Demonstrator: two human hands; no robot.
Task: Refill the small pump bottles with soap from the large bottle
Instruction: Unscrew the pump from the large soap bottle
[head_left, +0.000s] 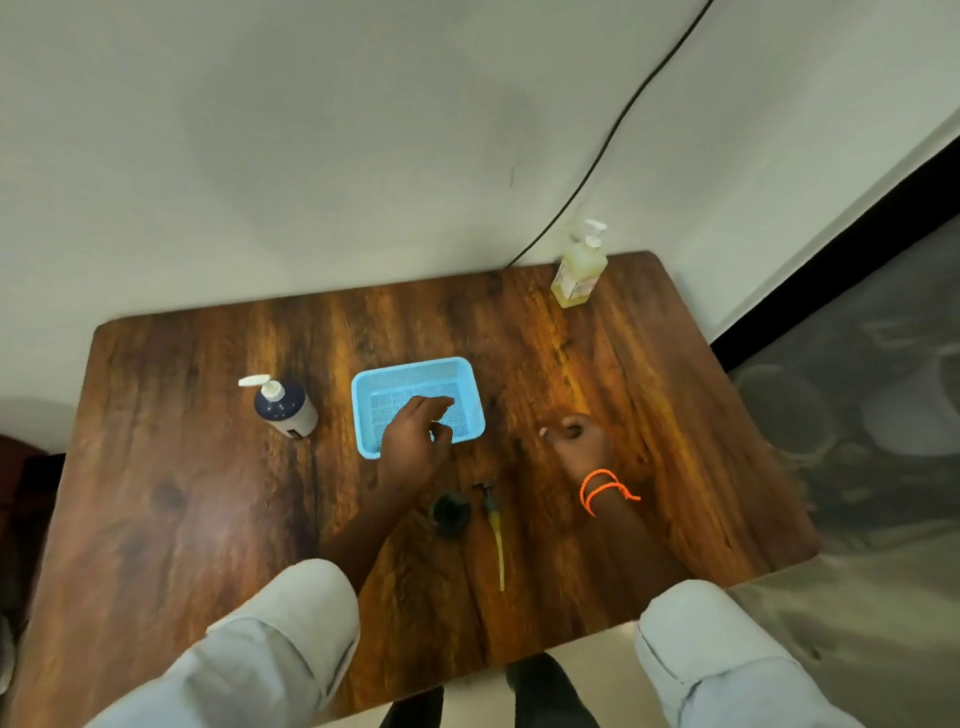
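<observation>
Early stage, I judge: one small bottle (451, 512) near the front edge stands uncapped, its pump (493, 525) lying beside it.

Large bottle (578, 273), yellow soap, back right corner, pump on.

Basket (415, 370) mid-table; contents unclear.

Left hand (415, 434) over basket, fingers loosely curled, holding nothing visible.

Right hand (576, 439) fisted; grip cannot be told.

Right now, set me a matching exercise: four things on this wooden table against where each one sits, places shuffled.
Things:
1. dark blue pump bottle with white pump
2. pale yellow soap bottle with white pump
3. light blue mesh plastic basket
4. loose black pump head with yellowish tube

Places:
A. far right corner, near the wall
B. lying flat near the front edge, between the forearms
C. table middle, under the left hand
D. left of the basket, standing upright

Pairs: 1-D, 2-A, 3-C, 4-B
</observation>
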